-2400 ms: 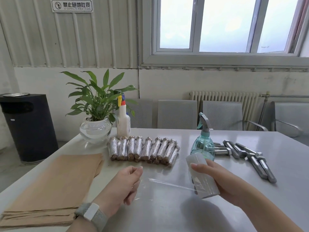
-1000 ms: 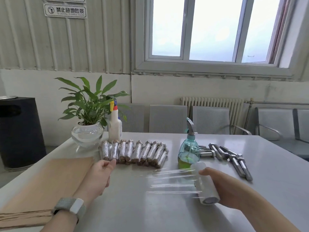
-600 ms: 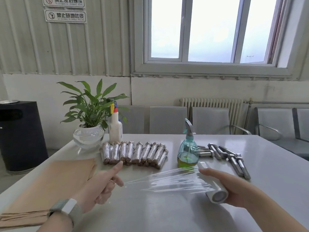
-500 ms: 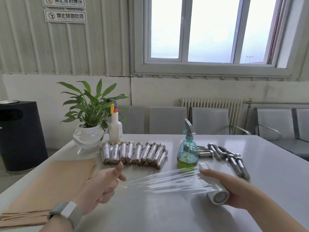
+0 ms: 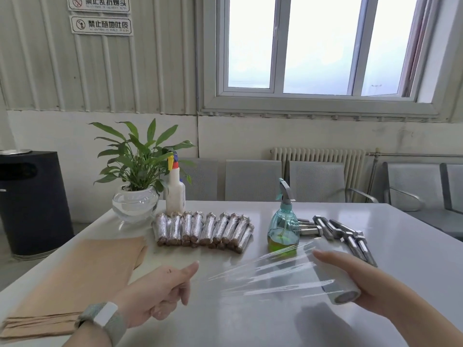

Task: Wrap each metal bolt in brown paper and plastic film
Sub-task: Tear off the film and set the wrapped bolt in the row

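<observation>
A row of wrapped bolts lay mid-frame, bare bolts waited right, while the left hand pinched film drawn from the roll gripped by the right hand

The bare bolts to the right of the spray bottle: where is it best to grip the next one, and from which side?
Probably the nearest bolt, gripped mid-shank from above. It lies flat at the pile's near edge, shank pointing toward the person, so fingers can close across it. Both hands are busy with film: left hand, right hand.
</observation>
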